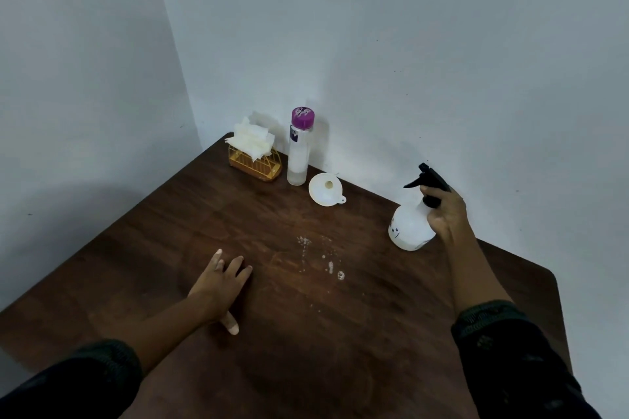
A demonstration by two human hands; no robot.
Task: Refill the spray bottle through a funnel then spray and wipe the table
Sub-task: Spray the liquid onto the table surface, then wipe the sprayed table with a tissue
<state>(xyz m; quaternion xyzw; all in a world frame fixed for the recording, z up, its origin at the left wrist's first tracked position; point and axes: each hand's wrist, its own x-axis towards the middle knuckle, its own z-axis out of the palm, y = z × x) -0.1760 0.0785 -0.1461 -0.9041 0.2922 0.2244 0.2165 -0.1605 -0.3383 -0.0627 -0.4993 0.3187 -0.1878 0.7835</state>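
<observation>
My right hand (446,214) grips the neck of a white spray bottle (408,226) with a black trigger head; the bottle stands near the table's far right edge, its nozzle pointing left. My left hand (221,286) lies flat on the dark wooden table (170,248), fingers spread, holding nothing. A white funnel (326,194) lies on its side near the wall. Left of it stands a tall clear bottle with a purple cap (299,150). White droplets and foam spots (326,258) dot the table's middle.
A yellow wire holder with white tissues (254,156) sits in the far corner, beside the purple-capped bottle. Grey walls close the table in at the back and left. The table's rounded right corner is at the right, beyond my forearm.
</observation>
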